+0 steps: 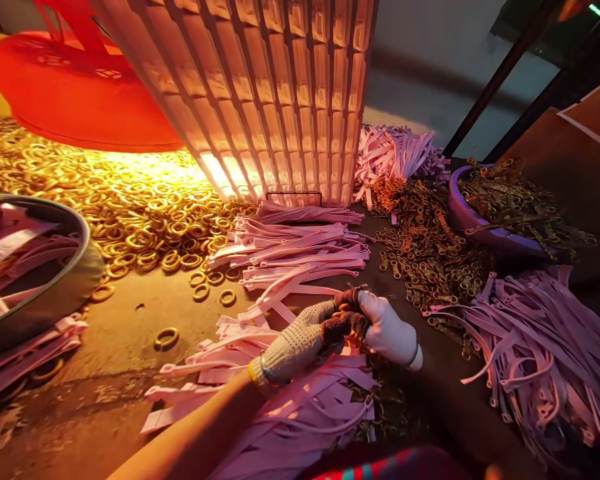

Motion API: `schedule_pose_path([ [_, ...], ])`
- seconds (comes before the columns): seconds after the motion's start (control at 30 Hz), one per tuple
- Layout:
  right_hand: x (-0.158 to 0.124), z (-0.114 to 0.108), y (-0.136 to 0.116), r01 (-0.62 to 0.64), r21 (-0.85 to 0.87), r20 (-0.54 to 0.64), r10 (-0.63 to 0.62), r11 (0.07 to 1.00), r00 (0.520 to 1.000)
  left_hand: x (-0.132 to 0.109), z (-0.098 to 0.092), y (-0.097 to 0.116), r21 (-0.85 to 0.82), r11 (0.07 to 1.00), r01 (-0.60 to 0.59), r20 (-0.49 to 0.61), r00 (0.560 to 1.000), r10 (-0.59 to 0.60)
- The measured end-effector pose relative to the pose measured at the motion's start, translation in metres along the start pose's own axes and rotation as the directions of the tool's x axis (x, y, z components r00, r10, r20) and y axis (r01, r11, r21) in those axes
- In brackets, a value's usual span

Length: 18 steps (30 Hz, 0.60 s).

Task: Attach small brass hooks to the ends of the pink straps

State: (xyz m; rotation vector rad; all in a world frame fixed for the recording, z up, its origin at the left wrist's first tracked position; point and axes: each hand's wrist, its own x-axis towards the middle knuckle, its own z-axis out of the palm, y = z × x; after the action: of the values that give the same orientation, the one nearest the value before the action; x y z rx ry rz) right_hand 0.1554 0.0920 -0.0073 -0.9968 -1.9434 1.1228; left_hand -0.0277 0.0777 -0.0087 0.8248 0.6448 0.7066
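Note:
My left hand, in a dotted knit glove with dark fingertips, meets my right hand, in a white glove with dark fingertips, just right of centre. The fingers of both are closed and pressed together; what lies between them is too small and dark to tell. Beneath and around my hands spread pink straps with looped ends. Another stack of pink straps lies beyond them. Small metal clasps are heaped to the right of that stack.
A glowing red lamp hangs over a heap of gold rings. A ribbed panel stands behind the stack. At left is a round bin with straps; at right, a purple basin of clasps and more pink straps.

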Motion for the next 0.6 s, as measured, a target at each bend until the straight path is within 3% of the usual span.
schedule_pose_path([
  [0.1, 0.003, 0.008, -0.004, -0.054, 0.184, 0.023, 0.051, 0.981, 0.998, 0.002, -0.003, -0.002, -0.017, 0.999, 0.030, -0.007, 1.000, -0.030],
  [0.27, -0.002, 0.006, 0.002, -0.141, 0.402, -0.215, 0.243, 0.905, 0.946, 0.007, -0.008, -0.006, -0.067, 0.998, 0.020, -0.043, 0.999, -0.023],
  [0.47, -0.007, 0.013, -0.002, -0.136, 0.338, -0.298, 0.243, 0.931, 0.923, 0.007, -0.003, -0.002, -0.080, 0.993, 0.084, -0.093, 0.991, -0.092],
  [0.6, -0.011, 0.016, -0.001, -0.099, 0.215, -0.332, 0.168, 0.972, 0.928, 0.005, 0.000, 0.001, -0.024, 0.999, 0.040, -0.103, 0.994, -0.042],
])
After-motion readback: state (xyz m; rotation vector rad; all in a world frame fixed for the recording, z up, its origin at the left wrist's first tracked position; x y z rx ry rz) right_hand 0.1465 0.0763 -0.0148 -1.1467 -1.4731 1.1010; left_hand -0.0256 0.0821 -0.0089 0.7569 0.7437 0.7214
